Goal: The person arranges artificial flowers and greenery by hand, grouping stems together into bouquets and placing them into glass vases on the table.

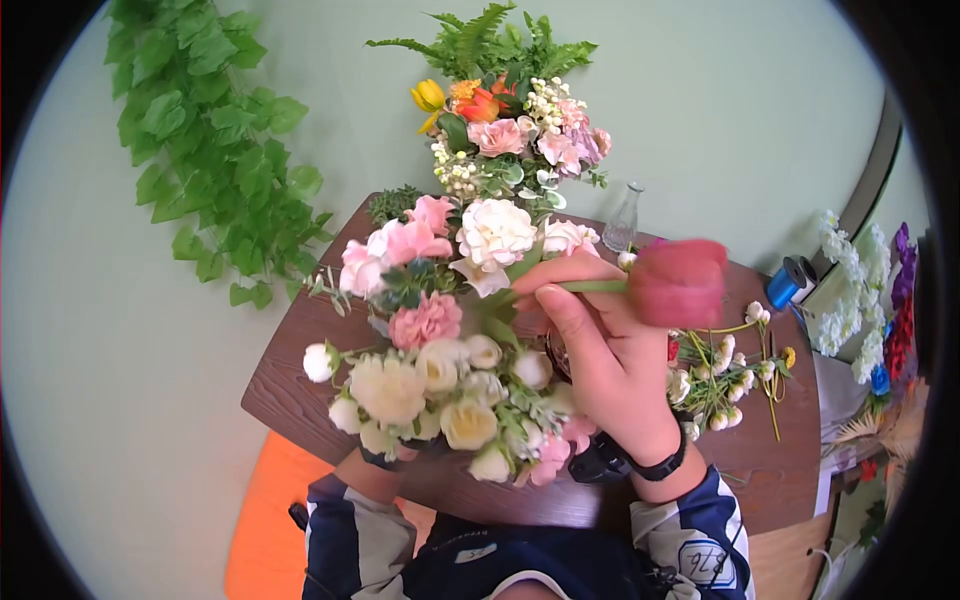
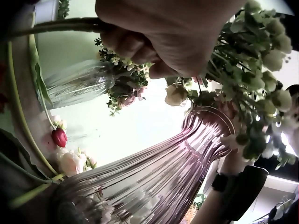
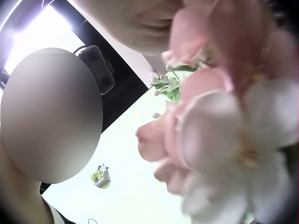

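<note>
Now pinching the red tulip [image 1: 680,283] at its stem [image 1: 600,287] in the right grip [image 1: 618,355], below the bloom [image 1: 690,285]; clasping stems [image 2: 60,25] in the left grip [image 2: 161,37]!

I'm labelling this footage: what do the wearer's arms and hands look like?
The left hand and right hand are bare, with black wristbands behind them. The left sleeve and right sleeve are navy and pale grey, the right bearing a dark-outlined white patch.
</note>
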A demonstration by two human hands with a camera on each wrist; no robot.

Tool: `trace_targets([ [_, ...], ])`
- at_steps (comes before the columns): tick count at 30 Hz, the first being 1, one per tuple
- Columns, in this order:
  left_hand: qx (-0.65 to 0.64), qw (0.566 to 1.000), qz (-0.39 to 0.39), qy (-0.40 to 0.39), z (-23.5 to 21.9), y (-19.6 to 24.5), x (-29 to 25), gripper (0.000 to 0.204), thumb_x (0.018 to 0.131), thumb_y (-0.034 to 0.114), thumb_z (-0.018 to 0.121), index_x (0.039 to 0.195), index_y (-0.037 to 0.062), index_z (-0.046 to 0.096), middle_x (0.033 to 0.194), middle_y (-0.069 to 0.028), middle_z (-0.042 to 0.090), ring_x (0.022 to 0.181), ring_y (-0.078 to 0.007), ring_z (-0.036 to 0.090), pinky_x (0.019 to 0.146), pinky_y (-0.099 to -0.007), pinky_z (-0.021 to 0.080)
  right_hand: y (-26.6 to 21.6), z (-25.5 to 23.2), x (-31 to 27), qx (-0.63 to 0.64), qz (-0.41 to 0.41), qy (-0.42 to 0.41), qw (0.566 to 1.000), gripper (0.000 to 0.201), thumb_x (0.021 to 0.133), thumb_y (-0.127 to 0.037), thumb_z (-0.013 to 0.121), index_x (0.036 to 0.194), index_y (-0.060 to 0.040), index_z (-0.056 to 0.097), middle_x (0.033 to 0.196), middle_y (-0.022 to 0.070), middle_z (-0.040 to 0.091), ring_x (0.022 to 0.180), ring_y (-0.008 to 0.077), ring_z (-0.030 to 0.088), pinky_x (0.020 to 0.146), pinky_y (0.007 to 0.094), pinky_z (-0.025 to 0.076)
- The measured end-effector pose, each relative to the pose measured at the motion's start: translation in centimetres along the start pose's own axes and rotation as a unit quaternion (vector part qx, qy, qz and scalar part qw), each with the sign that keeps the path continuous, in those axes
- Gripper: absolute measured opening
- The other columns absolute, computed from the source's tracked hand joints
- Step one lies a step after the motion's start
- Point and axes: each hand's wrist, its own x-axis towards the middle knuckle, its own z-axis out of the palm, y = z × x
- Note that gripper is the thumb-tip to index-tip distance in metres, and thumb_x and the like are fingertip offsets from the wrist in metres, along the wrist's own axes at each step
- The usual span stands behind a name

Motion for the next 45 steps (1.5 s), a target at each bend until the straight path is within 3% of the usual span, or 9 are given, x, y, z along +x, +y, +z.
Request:
trace_targets([
  [7,0.022,1.0,-0.008,-0.002,0.0,-0.1,-0.2,0.018,0.088,0.022,0.059,0.079,0.0131,0.047,0.055,0.0069,0.032,0.042,-0.0044,0.028,0.038,-0.021,0.019,-1.3,-1.2,2.1,0.009,0.125,-0.068,0.99,0.011,0.086,-0.001,0.053,0.09,0.0025,0.063,0.083,0.0036,0.061,0.059,0.0055,0.05,0.052,0.0197,0.039],
  [11,0.03,0.999,-0.016,-0.01,0.8,-0.5,-0.5,0.018,0.088,0.022,0.059,0.078,0.0133,0.047,0.054,0.0072,0.031,0.041,-0.0041,0.027,0.037,-0.021,0.018,0.3,-0.7,1.9,-0.181,0.001,-0.05,0.982,0.008,0.082,-0.001,0.058,0.086,-0.001,0.065,0.08,0.0024,0.062,0.058,0.0063,0.052,0.051,0.0212,0.039],
  [13,0.036,0.999,-0.018,-0.015,1.1,-0.6,-0.5,0.019,0.088,0.022,0.059,0.077,0.0133,0.047,0.054,0.0074,0.031,0.041,-0.0039,0.026,0.037,-0.021,0.018,0.4,-0.5,1.6,-0.318,-0.092,-0.058,0.942,0.013,0.072,-0.017,0.068,0.08,-0.0089,0.062,0.088,0.0065,0.061,0.089,0.0252,0.054,0.08,0.0396,0.036],
  [19,0.053,0.998,-0.024,-0.019,1.6,-0.9,-0.7,0.02,0.088,0.022,0.059,0.075,0.0136,0.047,0.052,0.0079,0.029,0.039,-0.0034,0.025,0.036,-0.021,0.016,-1.6,-4.3,1.6,-0.364,-0.126,-0.024,0.923,0.018,0.072,-0.008,0.065,0.088,-0.0022,0.065,0.095,0.014,0.062,0.094,0.0304,0.056,0.083,0.036,0.042],
  [29,0.045,0.996,-0.061,0.051,1.1,0.0,-0.5,0.02,0.086,0.026,0.062,0.077,0.0143,0.048,0.048,0.0095,0.024,0.036,-0.0026,0.02,0.035,-0.0206,0.013,12.2,-11.6,3.2,-0.137,0.225,-0.122,0.957,0.019,0.083,-0.017,0.061,0.086,0.0017,0.065,0.073,0.0125,0.064,0.064,0.014,0.055,0.062,0.0302,0.046],
  [33,0.097,0.989,-0.085,0.075,-5.0,-3.4,-3.0,0.012,0.088,0.021,0.059,0.085,0.0122,0.053,0.051,0.007,0.029,0.038,-0.0039,0.025,0.036,-0.021,0.015,14.5,-10.1,2.0,-0.313,0.152,-0.276,0.896,0.019,0.08,-0.017,0.062,0.085,0.0014,0.065,0.076,0.0193,0.063,0.073,0.0306,0.062,0.067,0.0362,0.048],
  [35,-0.161,0.942,-0.207,-0.207,-12.6,-9.6,7.1,0.016,0.088,0.012,0.055,0.103,0.0078,0.053,0.063,0.0013,0.045,0.048,-0.0065,0.041,0.037,-0.0202,0.028,16.1,-9.1,1.8,-0.249,0.181,-0.309,0.9,0.019,0.079,-0.013,0.062,0.091,0.0018,0.064,0.084,0.0197,0.064,0.08,0.0312,0.062,0.072,0.0366,0.048],
  [36,-0.16,0.944,-0.208,-0.202,-12.1,-8.5,6.9,0.016,0.088,0.012,0.055,0.103,0.0078,0.053,0.063,0.0013,0.045,0.048,-0.0065,0.041,0.037,-0.0202,0.028,17.0,-8.6,1.5,-0.247,0.183,-0.313,0.899,0.019,0.079,-0.013,0.062,0.091,0.0018,0.064,0.084,0.0197,0.064,0.08,0.0312,0.062,0.072,0.0366,0.048],
  [45,0.003,0.997,0.059,-0.05,-0.1,-4.7,-1.0,0.03,0.081,0.011,0.063,0.107,0.0006,0.052,0.087,-0.0012,0.059,0.076,-0.0102,0.056,0.069,-0.0257,0.047,25.5,-5.9,0.5,-0.31,0.07,-0.307,0.897,0.041,0.074,-0.005,0.063,0.114,0.0002,0.052,0.104,0.0193,0.057,0.102,0.0335,0.053,0.089,0.0372,0.041],
])
